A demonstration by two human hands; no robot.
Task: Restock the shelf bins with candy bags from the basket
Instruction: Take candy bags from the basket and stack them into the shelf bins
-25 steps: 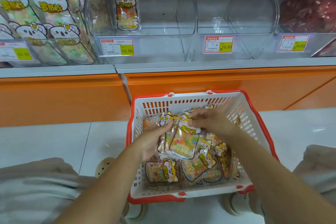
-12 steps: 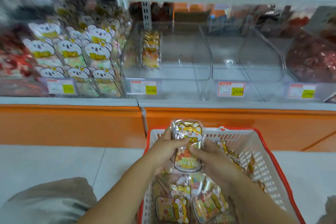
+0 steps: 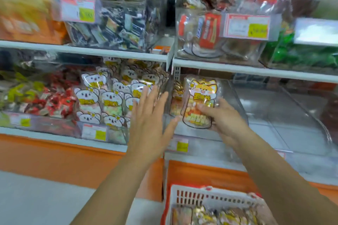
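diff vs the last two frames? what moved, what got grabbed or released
The candy bag went from the basket up to the clear shelf bin. A second ago both hands gripped it; now only the right hand holds it, upright at the bin's front. The left hand let go and is open beside it. The basket still holds more bags; the koala bags next door are untouched.
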